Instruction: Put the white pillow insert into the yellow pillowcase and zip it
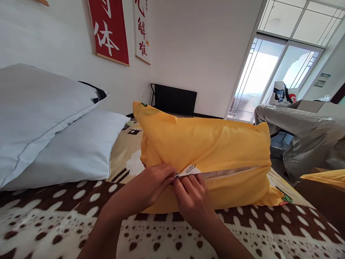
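Note:
A plump yellow pillowcase (207, 140) lies on the bed in front of me, with a long slit along its near side. Pale fabric shows inside the slit, and a white printed patch with black lines sits by its left end. My left hand (156, 180) pinches the edge at that left end, where a small dark spot shows; whether it is a zipper pull I cannot tell. Close beside it, my right hand (192, 198) has its fingers curled over the lower edge of the slit. The fingertips of both hands are partly hidden.
Two white pillows (72, 147) are stacked on the left. A brown and cream spotted blanket (151, 233) covers the bed's near part. More yellow fabric (327, 178) is at the right edge. Behind it stands plastic-covered furniture (304, 124), with a black panel (175, 100) by the wall.

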A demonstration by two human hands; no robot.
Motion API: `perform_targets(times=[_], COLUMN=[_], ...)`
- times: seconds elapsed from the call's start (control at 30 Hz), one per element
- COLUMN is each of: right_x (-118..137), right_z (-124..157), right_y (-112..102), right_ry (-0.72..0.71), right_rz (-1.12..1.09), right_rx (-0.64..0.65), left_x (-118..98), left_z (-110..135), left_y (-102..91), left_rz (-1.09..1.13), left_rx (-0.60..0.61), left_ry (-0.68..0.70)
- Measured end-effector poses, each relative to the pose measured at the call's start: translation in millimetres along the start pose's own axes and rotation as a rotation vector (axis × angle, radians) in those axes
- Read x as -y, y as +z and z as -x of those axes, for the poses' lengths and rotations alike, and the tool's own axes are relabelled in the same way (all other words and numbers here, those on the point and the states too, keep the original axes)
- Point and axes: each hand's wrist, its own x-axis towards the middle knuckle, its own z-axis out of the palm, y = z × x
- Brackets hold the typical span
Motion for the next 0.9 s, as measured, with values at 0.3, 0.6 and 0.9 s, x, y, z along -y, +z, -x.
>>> perform_targets(times=[0.3,0.6,0.9], right_x=[1.5,-3.6,-2.9], right_z=[-7.1,-9.5,-9.5], right_y=[-10.9,-16.3,-12.8], right_ry=[0.282,0.228,0.188], right_rz=[-0.319,-0.363,-0.381], right_rx=[0.006,-0.037,-0.086], left_x=[-6.3,1.7,0.8], left_z=[1.7,-0.2,3.1], left_y=[-1.0,2.8,-3.9], left_rz=[-0.092,-0.103,-0.147], left_rx=[0.001,-0.085,-0.143], left_ry=[0.030,0.083,0.085])
